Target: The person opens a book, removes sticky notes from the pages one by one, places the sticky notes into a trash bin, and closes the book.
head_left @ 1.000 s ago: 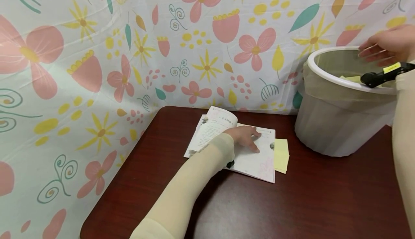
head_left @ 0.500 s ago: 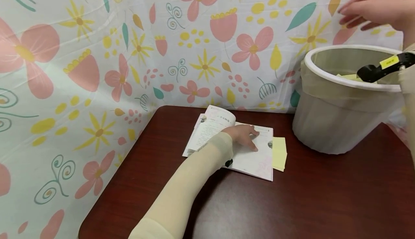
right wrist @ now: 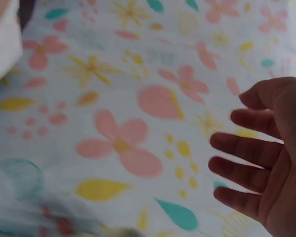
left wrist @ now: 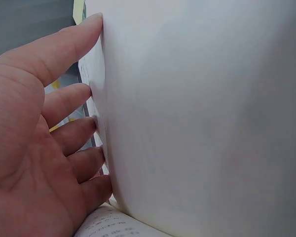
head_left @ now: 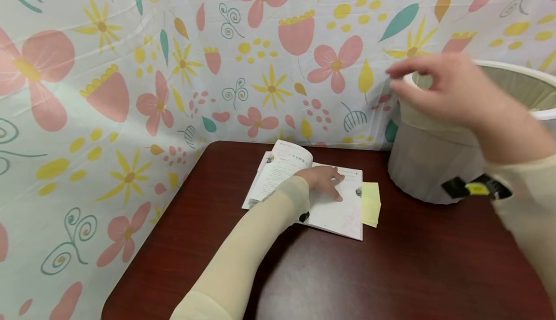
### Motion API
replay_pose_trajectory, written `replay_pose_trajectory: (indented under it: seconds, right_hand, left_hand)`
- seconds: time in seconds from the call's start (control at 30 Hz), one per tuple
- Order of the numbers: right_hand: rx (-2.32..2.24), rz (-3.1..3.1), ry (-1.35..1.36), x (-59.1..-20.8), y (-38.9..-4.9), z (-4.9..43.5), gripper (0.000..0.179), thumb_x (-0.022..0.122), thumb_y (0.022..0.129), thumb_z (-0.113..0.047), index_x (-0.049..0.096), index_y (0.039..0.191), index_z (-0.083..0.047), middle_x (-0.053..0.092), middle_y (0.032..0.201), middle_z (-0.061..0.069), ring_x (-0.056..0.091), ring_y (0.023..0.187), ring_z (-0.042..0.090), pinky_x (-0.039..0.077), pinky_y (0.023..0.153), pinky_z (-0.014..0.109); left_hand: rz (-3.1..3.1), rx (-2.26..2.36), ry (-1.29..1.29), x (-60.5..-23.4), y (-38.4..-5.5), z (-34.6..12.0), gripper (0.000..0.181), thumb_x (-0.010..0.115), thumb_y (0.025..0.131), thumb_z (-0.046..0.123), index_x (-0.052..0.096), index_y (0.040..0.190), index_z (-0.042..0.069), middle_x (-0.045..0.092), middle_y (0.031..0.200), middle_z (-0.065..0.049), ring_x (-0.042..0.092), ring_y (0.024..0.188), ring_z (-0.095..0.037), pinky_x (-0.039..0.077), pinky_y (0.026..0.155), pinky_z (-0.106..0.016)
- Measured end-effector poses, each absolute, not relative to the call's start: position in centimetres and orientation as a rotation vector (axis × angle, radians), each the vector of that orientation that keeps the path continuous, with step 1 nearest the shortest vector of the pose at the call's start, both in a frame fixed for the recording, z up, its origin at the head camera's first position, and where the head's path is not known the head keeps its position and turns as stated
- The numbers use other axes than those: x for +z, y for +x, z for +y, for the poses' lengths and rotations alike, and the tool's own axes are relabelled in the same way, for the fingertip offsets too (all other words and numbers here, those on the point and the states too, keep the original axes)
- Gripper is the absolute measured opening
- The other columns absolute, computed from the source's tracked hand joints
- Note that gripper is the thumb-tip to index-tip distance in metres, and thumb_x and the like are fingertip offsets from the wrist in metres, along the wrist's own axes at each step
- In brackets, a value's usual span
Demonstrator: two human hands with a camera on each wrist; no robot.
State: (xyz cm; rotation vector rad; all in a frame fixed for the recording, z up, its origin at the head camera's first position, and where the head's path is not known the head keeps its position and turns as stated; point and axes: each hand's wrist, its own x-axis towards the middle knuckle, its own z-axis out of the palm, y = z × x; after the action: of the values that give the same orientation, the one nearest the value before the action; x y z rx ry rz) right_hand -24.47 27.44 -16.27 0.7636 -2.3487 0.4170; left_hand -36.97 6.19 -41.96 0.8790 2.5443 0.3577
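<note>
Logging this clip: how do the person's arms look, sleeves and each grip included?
The left sleeve and right sleeve are long and cream-coloured, ending at the wrists. The left grip and right grip are ungloved. A black device with a blurred yellow label sits by the right cuff; a small black piece shows at the left.

Person's left sleeve [head_left: 245,252]: cream, small black piece [head_left: 304,217] near cuff | right sleeve [head_left: 530,233]: cream, black fitting [head_left: 455,187], yellow label [head_left: 477,188]
</note>
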Motion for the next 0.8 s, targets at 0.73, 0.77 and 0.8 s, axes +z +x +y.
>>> replay_pose_trajectory:
  seconds: [0.73, 0.77, 0.8]
  right_hand:
    - [0.641, -3.22, 0.65, -38.1, -24.1, 24.9, 0.054, 0.061, 0.102, -0.037, 0.058, 0.143, -0.002, 0.071, 0.127, 0.022, 0.069, 0.115, 0.035, 0.055, 0.096, 0.055]
    - [0.637, -3.238, 0.632, -38.6, -23.9, 24.9, 0.056, 0.061, 0.101, -0.039, 0.058, 0.144, -0.002, 0.07, 0.128, 0.021, 0.068, 0.116, 0.034, 0.054, 0.097, 0.055]
    - [0.638, -3.251, 0.615, -39.0, -23.7, 24.8, 0.057, 0.061, 0.101, -0.039, 0.057, 0.144, -0.002, 0.069, 0.13, 0.021, 0.067, 0.118, 0.034, 0.053, 0.098, 0.056]
  left_hand:
    - [2.538, 0.355, 0.855, -41.8, -37.2, 6.5, 0.076, 0.081, 0.084, 0.052, 0.05, 0.152, 0.039, 0.027, 0.171, 0.007, 0.024, 0.159, -0.011, 0.025, 0.127, -0.027]
    - [2.536, 0.351, 0.856, -41.7, -37.2, 6.5, 0.076, 0.081, 0.084, 0.052, 0.05, 0.152, 0.039, 0.026, 0.171, 0.007, 0.023, 0.159, -0.01, 0.024, 0.128, -0.027]
    - [2.535, 0.351, 0.848, -41.7, -37.1, 6.5, 0.076, 0.081, 0.084, 0.052, 0.05, 0.152, 0.039, 0.026, 0.171, 0.008, 0.023, 0.159, -0.01, 0.024, 0.128, -0.027]
